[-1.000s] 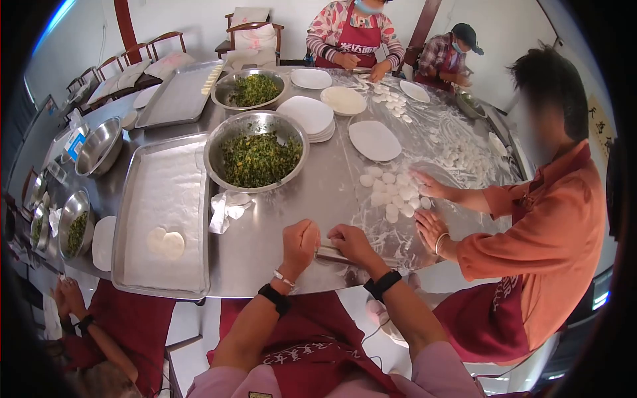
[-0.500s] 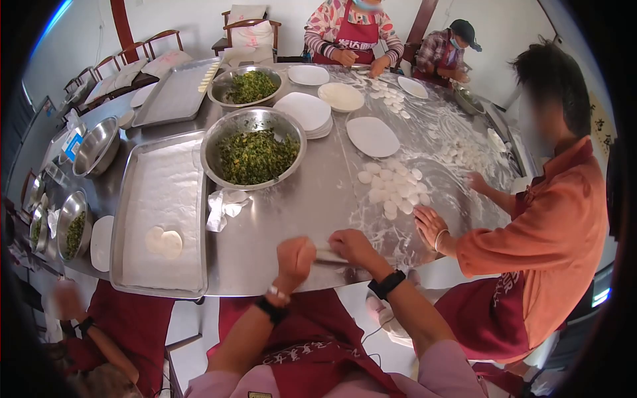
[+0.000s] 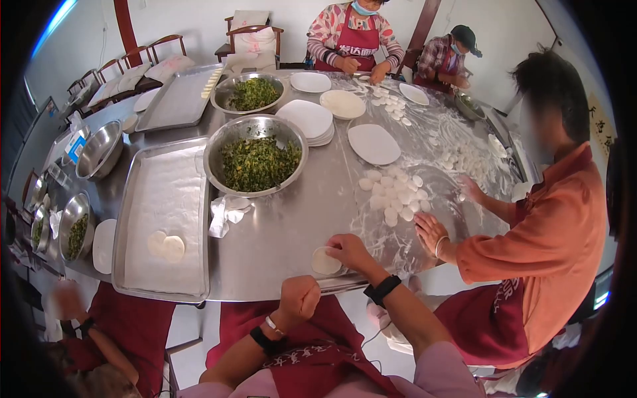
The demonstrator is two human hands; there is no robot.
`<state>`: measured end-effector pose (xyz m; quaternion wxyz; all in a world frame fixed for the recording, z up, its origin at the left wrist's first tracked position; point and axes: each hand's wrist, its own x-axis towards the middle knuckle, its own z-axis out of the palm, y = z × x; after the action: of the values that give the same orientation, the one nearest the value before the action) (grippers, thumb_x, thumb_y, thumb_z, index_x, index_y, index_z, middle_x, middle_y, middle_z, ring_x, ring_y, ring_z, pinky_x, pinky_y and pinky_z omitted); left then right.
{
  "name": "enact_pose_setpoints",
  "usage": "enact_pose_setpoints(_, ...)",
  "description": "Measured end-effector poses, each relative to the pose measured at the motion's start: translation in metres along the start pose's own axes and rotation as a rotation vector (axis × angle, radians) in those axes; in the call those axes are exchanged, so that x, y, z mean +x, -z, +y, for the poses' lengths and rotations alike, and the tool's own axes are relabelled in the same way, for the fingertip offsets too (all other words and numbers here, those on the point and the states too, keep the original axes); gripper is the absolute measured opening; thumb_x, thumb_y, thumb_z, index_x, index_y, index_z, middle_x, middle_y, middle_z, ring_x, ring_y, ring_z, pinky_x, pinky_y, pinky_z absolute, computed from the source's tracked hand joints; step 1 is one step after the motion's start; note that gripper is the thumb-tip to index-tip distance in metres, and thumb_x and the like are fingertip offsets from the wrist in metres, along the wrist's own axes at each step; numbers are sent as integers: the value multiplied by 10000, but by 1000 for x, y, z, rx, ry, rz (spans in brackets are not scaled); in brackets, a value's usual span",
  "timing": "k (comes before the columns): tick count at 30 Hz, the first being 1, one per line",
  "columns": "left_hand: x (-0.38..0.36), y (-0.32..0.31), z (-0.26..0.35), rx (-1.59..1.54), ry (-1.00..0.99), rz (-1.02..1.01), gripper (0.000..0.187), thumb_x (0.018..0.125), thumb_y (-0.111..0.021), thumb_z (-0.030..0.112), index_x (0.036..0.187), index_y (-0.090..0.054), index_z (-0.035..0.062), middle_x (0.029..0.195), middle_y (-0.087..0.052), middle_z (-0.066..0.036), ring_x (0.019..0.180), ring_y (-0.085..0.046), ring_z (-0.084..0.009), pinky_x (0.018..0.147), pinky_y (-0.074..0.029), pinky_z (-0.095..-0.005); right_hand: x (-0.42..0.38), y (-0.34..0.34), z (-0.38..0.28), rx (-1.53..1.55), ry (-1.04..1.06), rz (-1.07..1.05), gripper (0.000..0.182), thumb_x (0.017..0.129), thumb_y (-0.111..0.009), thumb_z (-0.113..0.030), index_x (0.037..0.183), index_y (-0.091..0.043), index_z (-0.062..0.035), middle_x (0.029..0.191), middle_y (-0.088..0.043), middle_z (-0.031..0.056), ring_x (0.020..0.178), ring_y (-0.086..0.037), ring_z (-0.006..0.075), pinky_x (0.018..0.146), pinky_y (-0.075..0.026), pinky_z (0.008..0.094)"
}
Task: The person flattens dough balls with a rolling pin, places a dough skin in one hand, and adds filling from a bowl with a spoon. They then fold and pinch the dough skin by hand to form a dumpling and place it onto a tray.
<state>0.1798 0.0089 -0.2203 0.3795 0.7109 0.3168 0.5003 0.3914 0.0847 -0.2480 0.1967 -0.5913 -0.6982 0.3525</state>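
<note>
A thin round dough wrapper (image 3: pixel 326 261) lies near the table's front edge, its upper right side pinched between the fingers of my right hand (image 3: pixel 350 252). My left hand (image 3: pixel 299 297) is curled closed at the front edge, left of the wrapper and apart from it; what it holds, if anything, is hidden. Two overlapping wrappers (image 3: pixel 174 249) rest on the lined metal tray (image 3: pixel 159 199) at the left. Behind my hands stands a big steel bowl (image 3: pixel 306 156) of chopped green filling (image 3: pixel 259 162). Small flattened dough pieces (image 3: pixel 396 194) lie in a floury cluster ahead to the right.
A co-worker in orange (image 3: pixel 544 219) sits at the right with both hands over the floured table. Two other people work at the far side, and another person's arm shows at lower left. White plates (image 3: pixel 374 144), a crumpled tissue (image 3: pixel 225 215) and more steel bowls (image 3: pixel 99 149) stand around.
My hands have moved apart, the left down and toward me. The wrapper now shows flat under my right fingers; earlier both hands were at a rolling pin by the edge.
</note>
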Motion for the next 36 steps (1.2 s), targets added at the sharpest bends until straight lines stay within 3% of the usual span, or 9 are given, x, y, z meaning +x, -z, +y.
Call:
enact_pose_setpoints(3,31,1,-16,-57,67,109,271,883,-488,47,613,-498,24,533,-497,-118,436,-484,-238,444,-358,-359,-4,11,-5,-114,14,-56,218,806,-669,-239,903,-715,-49,837,-691,161,809,-662,339,731,-511,421)
enact_pose_setpoints(8,79,-10,-45,-189,144,241,279,885,-492,45,607,-481,20,512,-482,-99,440,-467,-147,436,-343,-340,11,6,-1,-103,70,29,218,800,-668,-250,894,-712,-57,832,-691,160,817,-661,347,743,-509,439)
enact_pose_setpoints(13,30,-1,-25,-54,-121,116,213,830,-509,18,619,-497,30,558,-468,-108,459,-470,-268,442,-351,-382,5,-5,-18,-200,119,-26,198,811,-664,-248,869,-702,-63,850,-693,153,813,-656,352,746,-508,434)
enact_pose_setpoints(16,2,-2,-6,-8,-122,30,198,812,-524,20,616,-506,40,580,-474,-116,482,-477,-318,453,-364,-409,9,-15,-10,-94,83,48,188,812,-664,-243,863,-703,-67,865,-699,140,803,-655,349,725,-511,423)
enact_pose_setpoints(19,-5,-4,5,-21,-74,35,201,809,-539,28,612,-507,50,577,-486,-113,480,-487,-308,458,-371,-420,4,-9,-3,164,-77,118,200,808,-664,-247,861,-700,-58,851,-699,135,801,-654,351,712,-511,425)
enact_pose_setpoints(22,7,-5,-9,29,-183,123,205,816,-531,23,613,-513,45,568,-490,-120,476,-483,-312,459,-375,-410,-10,3,2,14,-79,-14,225,807,-655,-256,866,-698,-43,831,-691,154,802,-653,355,718,-511,437)
enact_pose_setpoints(25,47,-5,-34,-33,19,215,247,859,-503,32,613,-509,31,541,-492,-122,460,-487,-271,451,-366,-377,-11,10,-5,-187,-81,7,226,813,-638,-241,880,-696,-33,811,-682,170,794,-651,358,712,-509,442)
enact_pose_setpoints(29,83,-13,-46,-151,131,278,271,886,-499,53,616,-502,26,524,-487,-113,456,-491,-229,451,-360,-362,11,5,7,-108,26,140,210,817,-634,-238,875,-692,-44,814,-680,171,801,-651,358,719,-504,455)
enact_pose_setpoints(36,18,-3,-13,-47,-40,113,222,851,-507,20,629,-504,29,568,-490,-115,472,-488,-281,456,-368,-376,3,-10,-11,-167,78,99,202,813,-672,-222,907,-687,-44,796,-670,147,789,-654,320,709,-501,404)
